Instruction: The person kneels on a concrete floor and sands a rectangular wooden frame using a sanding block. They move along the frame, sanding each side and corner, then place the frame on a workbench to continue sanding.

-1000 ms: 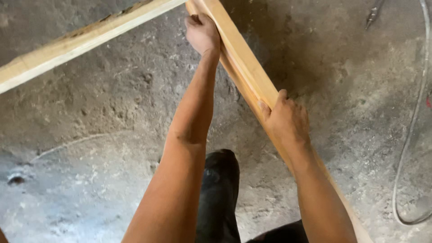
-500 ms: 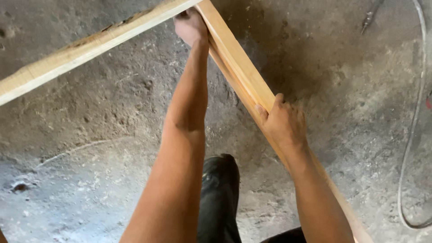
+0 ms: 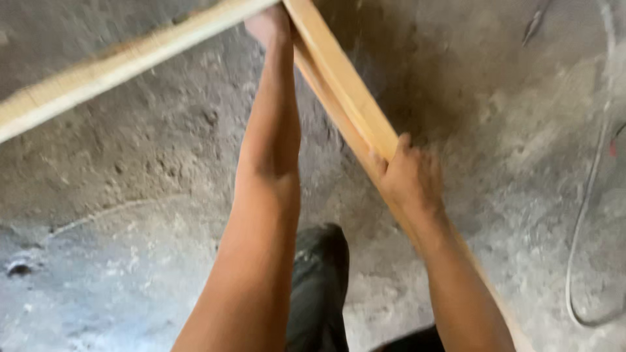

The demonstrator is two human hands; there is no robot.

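Observation:
A long pale wooden plank (image 3: 342,85) runs from the top centre down to the lower right. My right hand (image 3: 407,176) is wrapped around its edge at mid-length. My left hand (image 3: 267,26) reaches far up and grips the same plank near its upper end, partly cut off by the frame's top edge. A second pale wooden plank (image 3: 111,72) slants from the left edge up to the top centre, meeting the first one near my left hand.
Below lies a rough grey concrete floor (image 3: 130,215). My dark shoe (image 3: 319,274) stands between my arms. A thin grey cable (image 3: 587,215) curves along the right side. A dark metal tool (image 3: 533,26) lies at the top right.
My left hand has slid farther up the plank toward the top of the frame. The view has shifted slightly; my right hand keeps its grip at mid-length.

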